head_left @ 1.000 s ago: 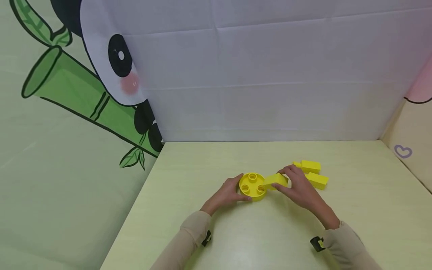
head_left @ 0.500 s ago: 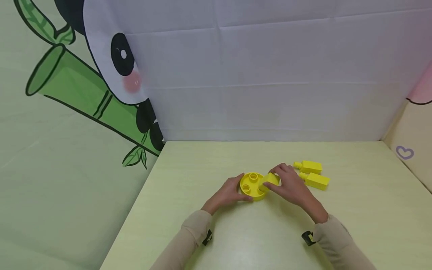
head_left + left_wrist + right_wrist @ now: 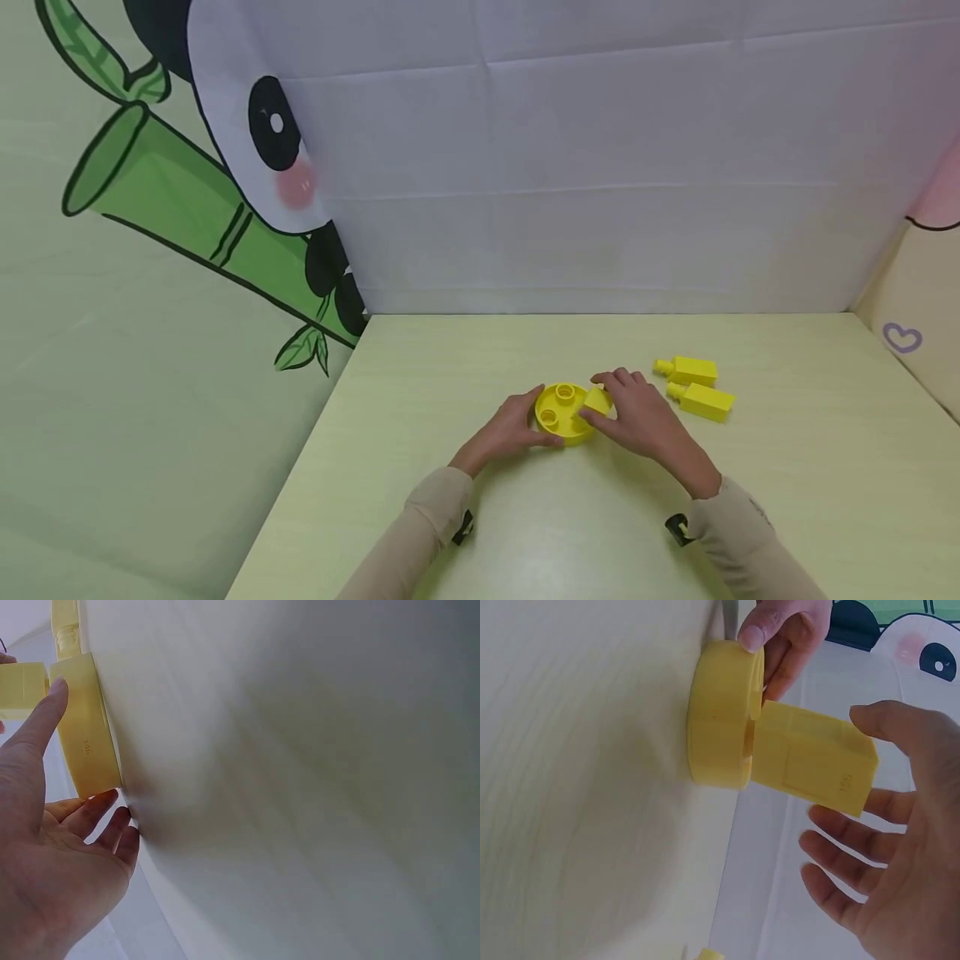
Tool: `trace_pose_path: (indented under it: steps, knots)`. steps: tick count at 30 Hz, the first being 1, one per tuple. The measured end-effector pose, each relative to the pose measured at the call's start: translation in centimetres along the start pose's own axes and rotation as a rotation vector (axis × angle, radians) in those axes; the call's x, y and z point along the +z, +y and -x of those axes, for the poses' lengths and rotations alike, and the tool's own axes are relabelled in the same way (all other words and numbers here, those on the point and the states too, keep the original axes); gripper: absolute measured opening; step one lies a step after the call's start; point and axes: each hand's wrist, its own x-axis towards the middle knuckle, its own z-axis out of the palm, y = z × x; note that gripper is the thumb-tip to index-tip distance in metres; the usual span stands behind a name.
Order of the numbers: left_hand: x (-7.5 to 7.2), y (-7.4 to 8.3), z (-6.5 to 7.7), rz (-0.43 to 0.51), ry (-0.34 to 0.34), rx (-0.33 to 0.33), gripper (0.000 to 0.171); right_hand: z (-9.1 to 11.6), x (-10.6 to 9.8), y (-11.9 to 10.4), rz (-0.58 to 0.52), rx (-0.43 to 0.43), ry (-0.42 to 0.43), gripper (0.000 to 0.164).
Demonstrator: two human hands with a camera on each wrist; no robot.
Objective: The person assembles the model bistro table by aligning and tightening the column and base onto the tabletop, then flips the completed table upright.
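Note:
A round yellow base (image 3: 566,412) with a raised rim sits on the table, two open sockets showing inside. My left hand (image 3: 507,429) holds it by the rim from the left, thumb at the near side and fingers behind. My right hand (image 3: 645,421) pinches a yellow block (image 3: 599,401) between thumb and fingers. That block stands over the right-hand side of the base, covering that spot. From the right wrist view, the block (image 3: 814,757) meets the face of the base (image 3: 718,716) at a narrow neck and leans slightly; how deep the neck sits is hidden.
Two more yellow blocks, each with a rounded peg end, lie at the right: one farther back (image 3: 693,370) and one nearer (image 3: 705,402). A pale wooden table (image 3: 420,358) meets a white cloth wall (image 3: 600,250) at its far edge.
My right hand has moved left and tipped its block from lying slanted beside the base to nearly upright on it. The left hand keeps its hold on the base.

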Motion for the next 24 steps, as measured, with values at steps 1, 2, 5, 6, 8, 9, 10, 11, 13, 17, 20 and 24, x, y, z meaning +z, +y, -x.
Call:
trace_pose_path:
  steps: [1,2,5,6,8,9,10,11,13,17,20,24]
  knots:
    - [0.1,0.0,-0.1,0.001,0.002,-0.001,0.098,0.1,-0.2,0.2,-0.009,-0.005,-0.016,0.046]
    - [0.1,0.1,-0.1,0.0,0.002,-0.004,0.099,0.2,-0.5,0.4,-0.018,-0.006,-0.033,0.045]
    - [0.3,0.2,-0.3,0.003,0.005,-0.013,0.099,0.3,-0.9,0.8,-0.043,0.002,-0.08,0.043]
    - [0.3,0.2,-0.4,0.005,0.006,-0.015,0.099,0.2,-1.0,0.9,-0.052,0.007,-0.092,0.043]
    - [0.3,0.3,-0.5,0.007,0.007,-0.017,0.099,0.0,-1.0,1.1,-0.072,0.021,-0.112,0.044]
    - [0.3,0.3,-0.5,0.008,0.009,-0.016,0.099,-0.1,-1.0,1.1,-0.083,0.03,-0.12,0.046]
    - [0.3,0.4,-0.6,0.01,0.011,-0.015,0.099,-0.2,-1.0,1.1,-0.086,0.038,-0.126,0.049]
    - [0.3,0.5,-0.7,0.011,0.014,-0.015,0.099,-0.3,-1.0,1.1,-0.089,0.041,-0.131,0.05]
    - [0.3,0.7,-0.9,0.011,0.019,-0.016,0.098,-0.5,-1.2,1.0,-0.088,0.041,-0.14,0.053]
    - [0.5,1.0,-1.3,0.005,0.025,-0.025,0.098,-0.7,-1.8,1.3,-0.085,0.027,-0.165,0.056]
    - [0.6,1.1,-1.4,0.004,0.025,-0.027,0.097,-0.5,-2.1,1.4,-0.087,0.012,-0.176,0.054]
    - [0.5,1.2,-1.3,0.012,0.029,-0.025,0.097,-0.4,-2.1,1.6,-0.086,-0.003,-0.165,0.045]
